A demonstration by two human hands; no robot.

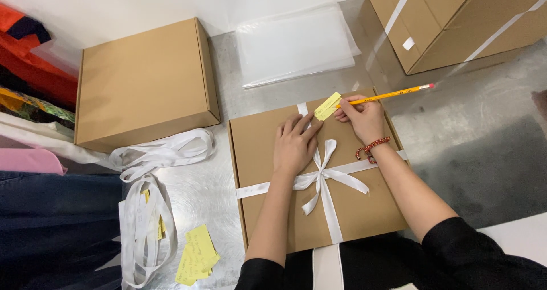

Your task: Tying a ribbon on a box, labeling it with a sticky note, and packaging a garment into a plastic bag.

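Resting flat with fingers spread, the left hand (pixel 295 144) pins a small yellow slip (pixel 327 106) against the lid of a closed brown box (pixel 268 210) tied with a white ribbon bow (pixel 322 176) on the tabletop (pixel 196 190). The right hand (pixel 363 119) grips a yellow pencil (pixel 387 95), its tip at the slip. Behind stands a second closed cardboard box (pixel 142 79); their contents are hidden.
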